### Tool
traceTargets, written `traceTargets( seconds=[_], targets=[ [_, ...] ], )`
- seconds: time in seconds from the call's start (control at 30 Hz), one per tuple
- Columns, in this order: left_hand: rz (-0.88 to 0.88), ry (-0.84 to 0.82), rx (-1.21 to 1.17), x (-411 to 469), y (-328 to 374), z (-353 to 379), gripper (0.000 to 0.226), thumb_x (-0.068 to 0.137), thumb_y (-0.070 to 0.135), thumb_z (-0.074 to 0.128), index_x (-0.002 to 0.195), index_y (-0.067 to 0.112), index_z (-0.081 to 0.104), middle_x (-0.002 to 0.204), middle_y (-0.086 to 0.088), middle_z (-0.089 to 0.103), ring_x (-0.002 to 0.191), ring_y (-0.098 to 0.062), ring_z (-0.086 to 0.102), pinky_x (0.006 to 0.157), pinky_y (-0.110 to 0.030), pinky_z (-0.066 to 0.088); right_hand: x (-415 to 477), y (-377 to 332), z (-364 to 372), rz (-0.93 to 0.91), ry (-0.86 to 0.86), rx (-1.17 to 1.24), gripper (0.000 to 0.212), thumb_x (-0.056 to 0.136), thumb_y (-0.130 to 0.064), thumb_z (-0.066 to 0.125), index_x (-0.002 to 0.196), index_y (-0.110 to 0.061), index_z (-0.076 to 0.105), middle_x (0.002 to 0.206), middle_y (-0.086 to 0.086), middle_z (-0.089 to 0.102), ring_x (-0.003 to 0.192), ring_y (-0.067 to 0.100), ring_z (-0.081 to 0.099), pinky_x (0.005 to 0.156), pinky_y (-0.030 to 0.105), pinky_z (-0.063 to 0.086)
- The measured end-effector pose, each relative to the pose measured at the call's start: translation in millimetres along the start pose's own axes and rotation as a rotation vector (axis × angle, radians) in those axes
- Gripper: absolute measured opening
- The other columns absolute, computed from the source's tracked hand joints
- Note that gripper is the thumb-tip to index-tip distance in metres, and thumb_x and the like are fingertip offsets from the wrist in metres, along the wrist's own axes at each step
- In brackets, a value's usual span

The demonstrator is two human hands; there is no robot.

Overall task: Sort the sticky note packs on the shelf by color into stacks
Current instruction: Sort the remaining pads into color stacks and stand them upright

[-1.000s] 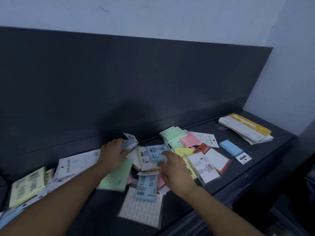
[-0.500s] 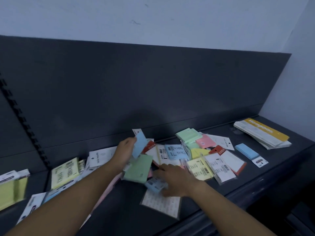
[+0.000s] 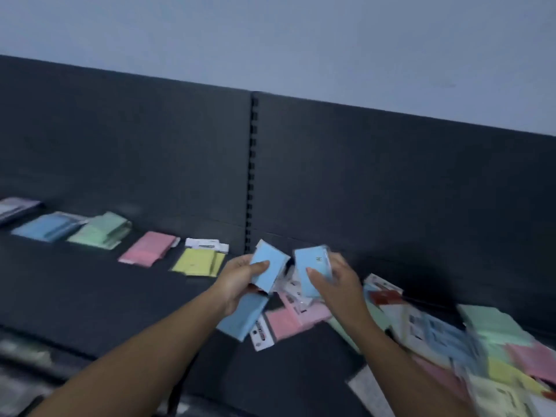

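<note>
The left hand [image 3: 240,281] holds a blue pack [image 3: 268,267] above the shelf [image 3: 90,296]. The thumb presses on the face of the pack and the fingers are curled behind it. This pack is tilted, with its top corner toward the back panel [image 3: 120,152]. Under this hand there is a bigger blue pack [image 3: 240,319]. I cannot tell if the hand holds it too or if it lies on the shelf.

The right hand [image 3: 338,284] grips a 2nd blue pack [image 3: 313,273], with the thumb on the front and the fingers around the right edge. The 2 held packs are just beside each other with a small gap, in front of the slotted post [image 3: 254,176] of the back panel.

At the left, 5 sorted stacks lie in a row along the back of the shelf. A purple stack [image 3: 16,207] is at the far edge, then come a blue stack [image 3: 48,226] and a green stack [image 3: 100,230] just beside it. After these lie a pink stack [image 3: 149,251] and a yellow stack [image 3: 197,262], with a white header card [image 3: 206,245] at the yellow stack's back end.

At the right, the unsorted pile [image 3: 451,341] is spread over the shelf. Pink, green, blue and yellow packs overlap there, and most are blurred. A pink pack [image 3: 285,322] from this pile lies just below the hands.
</note>
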State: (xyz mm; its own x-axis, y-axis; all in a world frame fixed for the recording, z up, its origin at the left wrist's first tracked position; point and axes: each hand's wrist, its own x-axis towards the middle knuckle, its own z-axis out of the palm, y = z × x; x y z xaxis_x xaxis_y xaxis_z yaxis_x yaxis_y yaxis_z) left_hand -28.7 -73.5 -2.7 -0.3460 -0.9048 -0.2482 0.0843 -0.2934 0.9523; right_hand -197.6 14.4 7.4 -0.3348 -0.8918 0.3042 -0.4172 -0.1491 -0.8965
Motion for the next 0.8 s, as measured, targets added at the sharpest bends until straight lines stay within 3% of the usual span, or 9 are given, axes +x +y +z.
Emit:
traceTargets(
  seconds=[0.1,0.17,0.23,0.3,0.37,0.47,0.57,0.67,0.8],
  targets=[
    [0.020,0.198,-0.105,-27,3,-61,0.014,0.088,0.002,0.058,0.101,0.005,0.061,0.092,-0.015,0.068,0.077,-0.026,0.064,0.075,-0.038,0.054,3,-17,61,-0.011,-0.173,0.009,0.011,0.085,-0.010,0.065,0.079,-0.020,0.063,0.086,0.004,0.064,0.075,0.014,0.063,0.064,0.020,0.050],
    [0.054,0.330,-0.111,-49,4,-104,0.012,0.088,0.001,0.057,0.098,0.007,0.061,0.086,-0.011,0.068,0.071,-0.022,0.063,0.064,-0.031,0.055,0,-32,105,0.016,-0.305,0.058,0.009,0.086,-0.015,0.064,0.080,-0.009,0.064,0.079,0.011,0.067,0.068,0.018,0.062,0.062,0.033,0.051],
    [0.071,0.451,-0.105,-74,6,-148,0.009,0.088,0.003,0.057,0.092,0.010,0.061,0.079,-0.006,0.067,0.067,-0.018,0.062,0.058,-0.025,0.052,-6,-47,152,-0.003,-0.414,0.082,0.021,0.087,-0.019,0.064,0.076,0.000,0.061,0.063,0.007,0.059,0.060,0.014,0.053,0.056,0.031,0.044],
    [0.078,0.546,-0.115,-98,8,-193,0.009,0.089,0.004,0.056,0.089,0.011,0.060,0.078,-0.004,0.066,0.067,-0.016,0.061,0.054,-0.023,0.050,-17,-68,197,0.025,-0.499,0.147,0.020,0.087,-0.019,0.064,0.070,-0.010,0.063,0.060,-0.006,0.061,0.057,0.009,0.056,0.054,0.023,0.043],
    [0.091,0.619,-0.140,-120,12,-234,0.011,0.091,0.003,0.053,0.087,0.011,0.060,0.079,-0.005,0.064,0.068,-0.017,0.060,0.052,-0.024,0.050,-27,-87,241,0.103,-0.559,0.220,0.015,0.087,-0.020,0.064,0.072,-0.016,0.066,0.071,-0.003,0.070,0.066,0.012,0.066,0.058,0.024,0.049],
    [0.100,0.688,-0.146,-149,15,-295,0.009,0.092,0.004,0.051,0.095,0.007,0.059,0.083,-0.009,0.063,0.071,-0.020,0.059,0.050,-0.023,0.050,-40,-110,307,0.202,-0.626,0.299,0.010,0.088,-0.020,0.062,0.080,-0.015,0.067,0.079,0.000,0.072,0.072,0.015,0.068,0.063,0.026,0.051],
    [0.118,0.733,-0.152,-170,19,-358,0.010,0.092,0.004,0.051,0.098,0.005,0.059,0.088,-0.011,0.062,0.076,-0.022,0.059,0.065,-0.032,0.052,-49,-133,374,0.222,-0.694,0.296,0.010,0.091,-0.021,0.058,0.092,-0.014,0.065,0.086,0.004,0.071,0.076,0.018,0.067,0.068,0.031,0.052],
    [0.115,0.767,-0.186,-185,24,-415,0.010,0.093,0.004,0.049,0.094,0.010,0.058,0.087,-0.009,0.062,0.078,-0.021,0.060,0.064,-0.032,0.052,-58,-157,437,0.331,-0.789,0.381,0.010,0.092,-0.015,0.054,0.099,-0.016,0.061,0.084,0.002,0.070,0.068,0.015,0.067,0.057,0.025,0.052],
    [0.090,0.765,-0.244,-192,29,-472,0.016,0.094,0.002,0.045,0.107,0.005,0.054,0.095,-0.012,0.061,0.083,-0.023,0.060,0.064,-0.033,0.053,-65,-182,494,0.448,-0.840,0.464,0.013,0.091,-0.010,0.055,0.098,-0.018,0.062,0.078,0.000,0.073,0.063,0.014,0.069,0.053,0.024,0.052]
  ],
)
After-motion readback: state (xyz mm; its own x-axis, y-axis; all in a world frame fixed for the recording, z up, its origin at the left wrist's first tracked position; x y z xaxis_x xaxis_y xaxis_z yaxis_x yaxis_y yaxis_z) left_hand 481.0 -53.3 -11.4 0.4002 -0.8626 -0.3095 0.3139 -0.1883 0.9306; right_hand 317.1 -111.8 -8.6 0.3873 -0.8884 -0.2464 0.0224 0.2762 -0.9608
